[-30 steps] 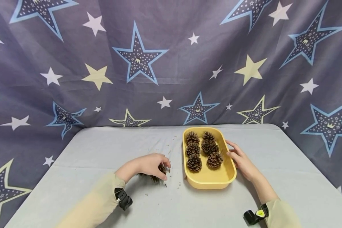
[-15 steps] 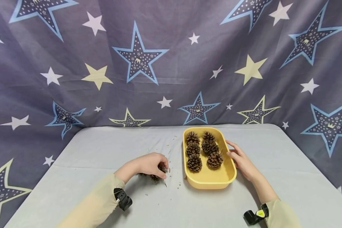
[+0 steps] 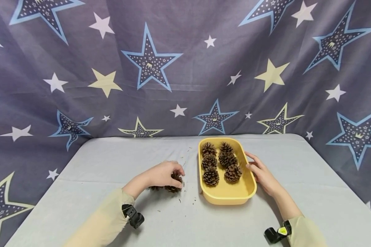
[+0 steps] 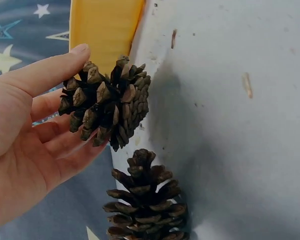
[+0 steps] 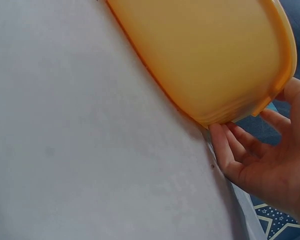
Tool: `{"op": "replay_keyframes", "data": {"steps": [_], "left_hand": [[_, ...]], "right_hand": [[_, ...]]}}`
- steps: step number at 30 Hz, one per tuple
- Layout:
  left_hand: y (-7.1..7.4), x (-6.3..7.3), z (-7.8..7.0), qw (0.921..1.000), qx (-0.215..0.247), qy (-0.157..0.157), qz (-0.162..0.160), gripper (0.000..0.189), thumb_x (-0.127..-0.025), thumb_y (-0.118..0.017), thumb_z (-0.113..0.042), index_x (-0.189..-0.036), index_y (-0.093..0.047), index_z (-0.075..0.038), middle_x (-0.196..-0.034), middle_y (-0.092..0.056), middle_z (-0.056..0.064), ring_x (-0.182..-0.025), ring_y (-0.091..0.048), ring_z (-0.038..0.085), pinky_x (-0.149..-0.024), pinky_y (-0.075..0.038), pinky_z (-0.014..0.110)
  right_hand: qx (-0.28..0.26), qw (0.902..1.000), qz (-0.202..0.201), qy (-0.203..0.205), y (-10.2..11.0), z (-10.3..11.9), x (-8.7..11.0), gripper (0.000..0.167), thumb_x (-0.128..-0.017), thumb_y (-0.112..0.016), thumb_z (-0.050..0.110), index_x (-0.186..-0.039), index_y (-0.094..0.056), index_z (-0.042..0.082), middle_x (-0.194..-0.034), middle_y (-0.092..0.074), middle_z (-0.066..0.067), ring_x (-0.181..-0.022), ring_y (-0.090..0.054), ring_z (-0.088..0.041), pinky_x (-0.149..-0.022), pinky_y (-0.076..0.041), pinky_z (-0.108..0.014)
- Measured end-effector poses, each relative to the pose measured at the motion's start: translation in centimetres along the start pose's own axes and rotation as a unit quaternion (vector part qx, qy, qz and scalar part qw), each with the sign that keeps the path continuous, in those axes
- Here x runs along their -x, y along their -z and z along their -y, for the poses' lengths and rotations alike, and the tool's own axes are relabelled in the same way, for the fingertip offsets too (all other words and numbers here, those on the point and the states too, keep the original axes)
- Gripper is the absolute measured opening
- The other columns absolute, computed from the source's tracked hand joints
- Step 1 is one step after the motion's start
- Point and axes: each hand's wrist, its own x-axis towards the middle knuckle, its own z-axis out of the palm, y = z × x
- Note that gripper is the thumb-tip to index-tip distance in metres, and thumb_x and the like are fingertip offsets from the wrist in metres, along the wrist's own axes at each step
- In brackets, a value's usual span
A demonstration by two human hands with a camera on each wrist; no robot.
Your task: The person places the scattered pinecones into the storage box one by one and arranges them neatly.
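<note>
In the head view my left hand (image 3: 164, 174) holds a brown pine cone (image 3: 177, 177) just above the table, left of the yellow box. Seen from the left wrist, the thumb lies along the top of this pine cone (image 4: 107, 102) and the fingers curl beneath it. A second pine cone (image 4: 146, 200) stands on the table close by, mostly covered by the hand in the head view. My right hand (image 3: 264, 176) rests against the right outer wall of the yellow box (image 3: 232, 192), its fingers (image 5: 222, 145) touching the side. Several pine cones (image 3: 211, 176) sit inside the box in two columns.
A pale cloth covers the table (image 3: 179, 226), with small bits of debris scattered between the left hand and the box. Behind it hangs a dark curtain (image 3: 185, 82) with a star pattern. Each wrist wears a black camera (image 3: 135, 218).
My left hand has risen slightly with the pine cone, moving a little away from the body. The right hand and the box have stayed in place.
</note>
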Motion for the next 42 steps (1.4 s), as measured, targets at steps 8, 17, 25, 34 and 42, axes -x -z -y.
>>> {"op": "replay_keyframes", "data": {"steps": [8,17,25,34,42], "left_hand": [[0.3,-0.4,-0.8,0.9988,0.004,-0.014,-0.048,0.032,-0.078,-0.069,-0.033,-0.101,-0.064,-0.011,-0.095,-0.058,-0.006,-0.09,-0.054,0.01,-0.086,-0.045,0.031],[0.9,-0.5,-2.7,0.995,-0.026,-0.047,-0.084,0.033,-0.078,-0.068,-0.038,-0.1,-0.064,-0.013,-0.098,-0.059,-0.005,-0.094,-0.055,0.01,-0.088,-0.046,0.03],[1.0,-1.1,-3.9,0.9903,-0.029,-0.055,-0.125,0.028,-0.079,-0.064,-0.043,-0.096,-0.063,-0.021,-0.096,-0.059,-0.01,-0.097,-0.055,0.008,-0.092,-0.043,0.032],[0.9,-2.2,-5.9,0.9835,-0.006,-0.061,-0.17,0.03,-0.081,-0.061,-0.048,-0.096,-0.063,-0.022,-0.094,-0.057,-0.014,-0.087,-0.054,0.002,-0.08,-0.046,0.025],[-0.1,-4.1,-7.7,0.9835,0.012,-0.067,-0.167,0.024,-0.081,-0.063,-0.045,-0.09,-0.062,-0.024,-0.09,-0.055,-0.014,-0.084,-0.051,0.003,-0.077,-0.044,0.023]], "right_hand": [[0.002,1.0,0.0,-0.003,0.0,0.1,0.0,0.055,-0.095,-0.04,0.016,-0.145,-0.019,0.013,-0.126,-0.038,-0.027,-0.092,-0.057,-0.008,-0.077,-0.052,-0.033],[0.005,1.0,-0.004,-0.004,0.1,0.2,0.0,0.054,-0.095,-0.04,0.017,-0.145,-0.019,0.013,-0.126,-0.037,-0.027,-0.093,-0.056,-0.008,-0.078,-0.052,-0.033],[0.007,1.0,-0.002,-0.006,0.0,0.0,0.0,0.054,-0.095,-0.04,0.016,-0.145,-0.019,0.013,-0.126,-0.038,-0.027,-0.092,-0.057,-0.008,-0.078,-0.052,-0.034],[0.006,0.9999,-0.009,0.001,0.0,0.0,0.0,0.054,-0.094,-0.039,0.015,-0.144,-0.019,0.012,-0.124,-0.039,-0.026,-0.09,-0.058,-0.007,-0.076,-0.053,-0.032],[0.009,0.9999,-0.005,0.002,0.0,0.0,0.0,0.055,-0.094,-0.04,0.015,-0.145,-0.019,0.012,-0.125,-0.039,-0.026,-0.091,-0.057,-0.007,-0.077,-0.052,-0.033]]}}
